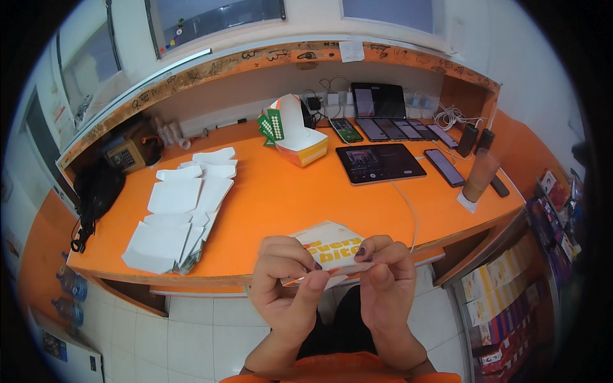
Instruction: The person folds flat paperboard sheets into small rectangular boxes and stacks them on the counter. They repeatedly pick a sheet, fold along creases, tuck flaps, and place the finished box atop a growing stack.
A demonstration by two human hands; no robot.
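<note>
Between my two hands, just off the desk's front edge, I hold a printed cardboard food box blank (332,240), white with yellow lettering and an orange edge. My left hand (286,276) pinches its near left edge between thumb and fingers. At the near right edge, my right hand (387,274) grips the same card with its thumb below and fingers on top. The card tilts up toward me, and its underside is hidden. On the desk to the left lies a stack of flat white box blanks (185,204), overlapping each other.
Farther back on the orange desk (274,198) stand folded food boxes (301,143), with green printed pieces beside them. A tablet (380,163), several phones (447,167), a plastic cup (479,179) and cables occupy the right. A black bag (99,185) sits at the left end.
</note>
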